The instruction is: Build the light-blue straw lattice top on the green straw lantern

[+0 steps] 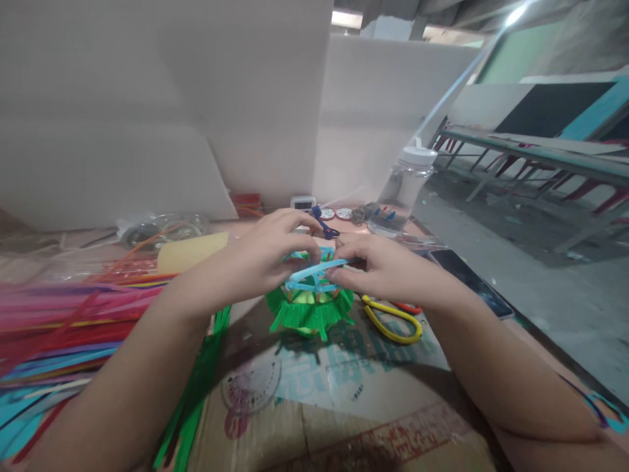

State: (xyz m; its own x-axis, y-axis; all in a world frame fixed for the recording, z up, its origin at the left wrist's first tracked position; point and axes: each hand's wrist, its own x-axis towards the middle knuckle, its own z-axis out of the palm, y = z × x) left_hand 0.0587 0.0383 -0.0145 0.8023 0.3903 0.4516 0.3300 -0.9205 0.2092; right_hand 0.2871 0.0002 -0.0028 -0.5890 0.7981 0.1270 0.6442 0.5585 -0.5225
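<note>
A small woven piece [312, 314] with a green fringed skirt and a light blue latticed upper part sits on the cardboard in front of me. My left hand [282, 246] curls over its left side, fingers closed on the blue rim. From the right, my right hand [371, 259] pinches a light blue strip [319, 267] that runs across the front of the lattice. Parts of both hands' fingertips are hidden behind the piece and the strip. Yellow-handled scissors [393, 321] lie just below my right hand, their blades out of sight.
Colourful strips [63, 334] spread at left, beside green strips [196, 400]. Behind them are a yellow roll [191, 252] and a clear dish [167, 229]. A water bottle [403, 190], a small white-framed device [303, 202] and dark blue scissors [327, 226] stand or lie behind; a phone [469, 282] is right.
</note>
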